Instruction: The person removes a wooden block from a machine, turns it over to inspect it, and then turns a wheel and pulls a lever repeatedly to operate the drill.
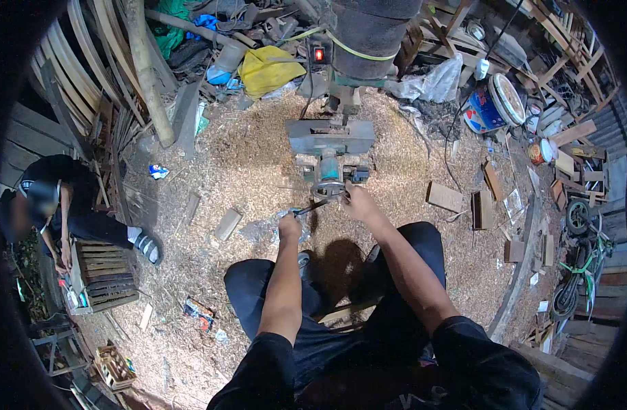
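In front of me stands a green machine with a grey metal table (pixel 330 139) and a round handwheel (pixel 328 189) on its near side. My right hand (pixel 358 202) is closed at the wheel's right rim. Lower and to the left, my left hand (pixel 289 225) is wrapped round one end of a dark, slim bar-like tool (pixel 311 208), whose exact kind does not show. The tool's far end points right, toward the wheel's lower edge and my right hand. Above the table hangs the machine's dark upright body (pixel 368 41), with a red-lit switch (pixel 319 54) at its left.
Wood shavings (pixel 245 150) cover the floor. Wood blocks (pixel 444 197) lie to the right, near a paint bucket (pixel 494 102) and a small bike (pixel 580 266). Another person (pixel 67 198) sits at the left by a slatted wooden crate (pixel 105 273). A yellow sack (pixel 271 70) lies behind.
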{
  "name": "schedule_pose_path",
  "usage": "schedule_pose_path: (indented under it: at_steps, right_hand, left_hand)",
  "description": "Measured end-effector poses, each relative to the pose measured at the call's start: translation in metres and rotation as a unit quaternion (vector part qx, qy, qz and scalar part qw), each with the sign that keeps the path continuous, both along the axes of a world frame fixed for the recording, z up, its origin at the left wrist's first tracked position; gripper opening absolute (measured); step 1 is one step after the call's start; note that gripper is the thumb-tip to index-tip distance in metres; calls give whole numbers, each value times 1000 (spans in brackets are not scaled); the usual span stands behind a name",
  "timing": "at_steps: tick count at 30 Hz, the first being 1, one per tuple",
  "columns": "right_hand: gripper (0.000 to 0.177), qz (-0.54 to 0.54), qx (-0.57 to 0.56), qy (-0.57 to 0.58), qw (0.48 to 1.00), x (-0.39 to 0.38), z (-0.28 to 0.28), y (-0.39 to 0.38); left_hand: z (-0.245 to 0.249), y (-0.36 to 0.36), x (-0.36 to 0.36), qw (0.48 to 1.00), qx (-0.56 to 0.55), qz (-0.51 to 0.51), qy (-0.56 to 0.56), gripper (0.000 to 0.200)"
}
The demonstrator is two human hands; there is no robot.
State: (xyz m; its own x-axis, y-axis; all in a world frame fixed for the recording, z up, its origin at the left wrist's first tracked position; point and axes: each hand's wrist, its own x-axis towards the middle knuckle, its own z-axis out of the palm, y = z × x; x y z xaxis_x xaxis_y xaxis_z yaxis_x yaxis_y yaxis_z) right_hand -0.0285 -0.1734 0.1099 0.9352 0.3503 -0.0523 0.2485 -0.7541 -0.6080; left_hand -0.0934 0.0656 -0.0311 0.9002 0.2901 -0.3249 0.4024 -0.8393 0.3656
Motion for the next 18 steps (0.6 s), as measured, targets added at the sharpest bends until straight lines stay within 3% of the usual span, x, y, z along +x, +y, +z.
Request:
schedule_pose_path:
  at_steps: [2,6,11,14,18]
  right_hand:
    - [40,-7,12,-7,1000,-3,4,0]
    - [43,-1,7,25,1000,-6,16,-1]
    - [51,15,0,49,999,-4,26,3]
    - [55,37,20,-62,997,-11,13,-4]
    - [52,21,-6,105,994,-5,38,1]
  left_hand:
    - [-7,-3,6,999,1,32,-40,26]
    - [-1,-9,13,998,13,69,-7,24]
    - [-31,2,16,998,39,51,3,29]
    - [-45,0,16,999,40,26,-10,35]
    - [-46,1,16,998,46,34,-6,32]
